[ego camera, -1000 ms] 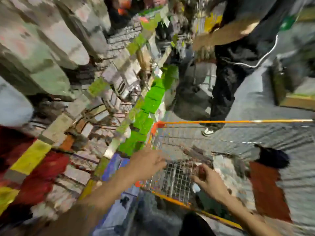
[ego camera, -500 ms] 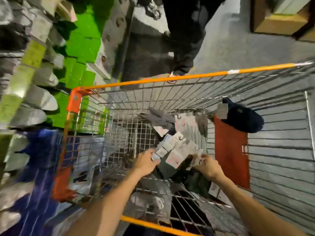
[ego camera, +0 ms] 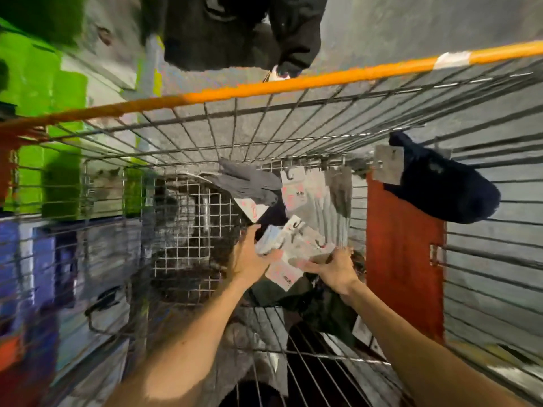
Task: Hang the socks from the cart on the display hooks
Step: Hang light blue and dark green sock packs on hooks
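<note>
Two hands meet at the frame's centre: the left hand point(ego camera: 252, 258) curls its fingers round a fanned bundle of white-carded sock packs point(ego camera: 293, 245), and the right hand point(ego camera: 333, 268) pinches its right edge, down in the orange-rimmed wire cart point(ego camera: 293, 83). Soft, light and floppy, I'd judge, so hold the stiff card tops. The packs are too blurred to count; one clump of loose grey socks point(ego camera: 249, 186) lies above.
</note>
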